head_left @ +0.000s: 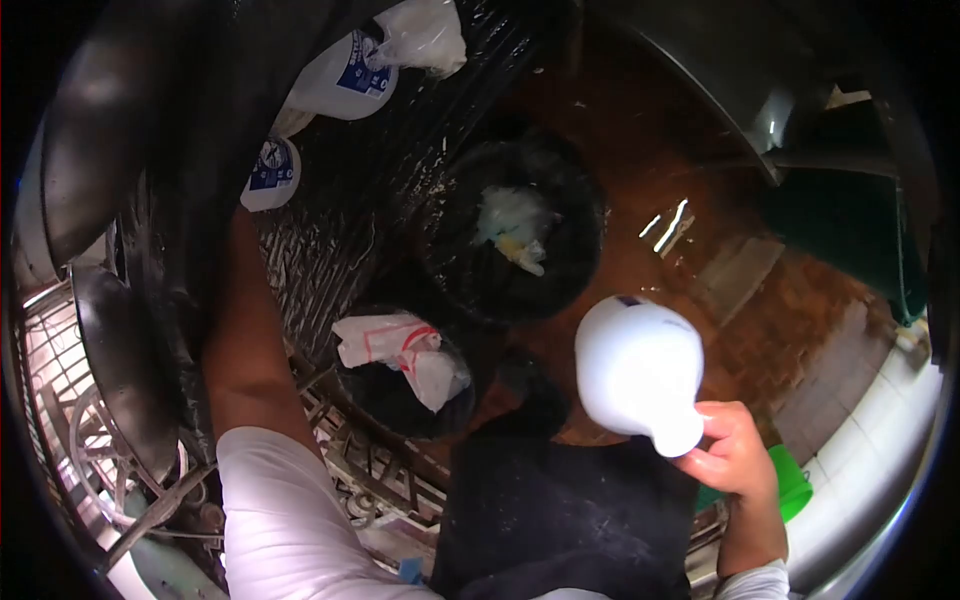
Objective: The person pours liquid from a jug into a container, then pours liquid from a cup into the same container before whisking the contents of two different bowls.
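A white rounded bottle or jug (pixel 638 362) with a narrow neck hangs at centre right, and my right hand (pixel 722 448) is closed round its neck end. My left arm reaches up along the left side; its hand is hidden behind a dark shape at the upper left. Close to that hidden hand are a white container with a blue label (pixel 272 175) and a larger white jug with a blue label (pixel 345 80). A clear plastic bag with white contents (pixel 425 38) lies against the larger jug.
A round black bin (pixel 575 275) holds crumpled plastic, and a smaller dark bin (pixel 405 415) holds a white and red bag. Black plastic sheeting (pixel 310 225) covers the left surface. Metal furniture stands lower left, a green object (pixel 790 483) lower right, a metal edge upper right.
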`<action>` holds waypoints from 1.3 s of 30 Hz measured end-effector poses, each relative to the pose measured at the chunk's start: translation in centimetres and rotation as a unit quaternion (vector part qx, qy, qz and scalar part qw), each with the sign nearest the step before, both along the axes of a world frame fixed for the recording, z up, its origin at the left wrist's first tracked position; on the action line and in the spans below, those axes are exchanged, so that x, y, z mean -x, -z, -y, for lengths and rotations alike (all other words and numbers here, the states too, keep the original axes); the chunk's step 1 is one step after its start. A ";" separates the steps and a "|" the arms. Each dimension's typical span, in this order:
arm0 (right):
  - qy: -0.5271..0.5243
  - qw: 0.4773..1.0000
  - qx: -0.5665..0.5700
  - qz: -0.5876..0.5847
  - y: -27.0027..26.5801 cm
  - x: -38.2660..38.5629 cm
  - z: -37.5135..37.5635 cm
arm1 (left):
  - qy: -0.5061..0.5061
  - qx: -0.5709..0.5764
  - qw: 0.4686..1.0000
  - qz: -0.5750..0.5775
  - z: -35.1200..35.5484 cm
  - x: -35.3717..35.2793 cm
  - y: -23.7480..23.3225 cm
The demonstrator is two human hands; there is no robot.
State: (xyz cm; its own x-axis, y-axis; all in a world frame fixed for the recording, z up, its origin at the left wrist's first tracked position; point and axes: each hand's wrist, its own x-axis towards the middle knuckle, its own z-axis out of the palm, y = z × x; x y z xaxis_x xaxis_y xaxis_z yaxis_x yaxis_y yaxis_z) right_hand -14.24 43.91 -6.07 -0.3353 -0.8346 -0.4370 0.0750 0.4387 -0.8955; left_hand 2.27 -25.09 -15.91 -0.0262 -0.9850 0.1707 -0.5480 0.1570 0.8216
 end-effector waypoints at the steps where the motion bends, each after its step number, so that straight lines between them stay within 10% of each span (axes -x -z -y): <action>1: 0.024 1.000 0.000 -0.009 0.2 0.2 -0.1 | 0.000 -0.002 1.000 -0.004 0.1 -0.3 0.0; 16: -0.036 0.995 -0.020 -0.095 -0.7 2.3 2.7 | -0.025 -0.057 0.994 -0.092 -0.4 -2.9 0.9; 25: -0.194 0.928 0.113 -0.297 -2.5 1.2 20.3 | -0.086 -0.122 0.958 -0.245 -6.3 -8.9 -0.5; 39: -0.086 0.906 0.209 -0.359 8.7 -7.0 45.9 | -0.206 -0.159 0.887 -0.383 -24.5 -23.5 -8.9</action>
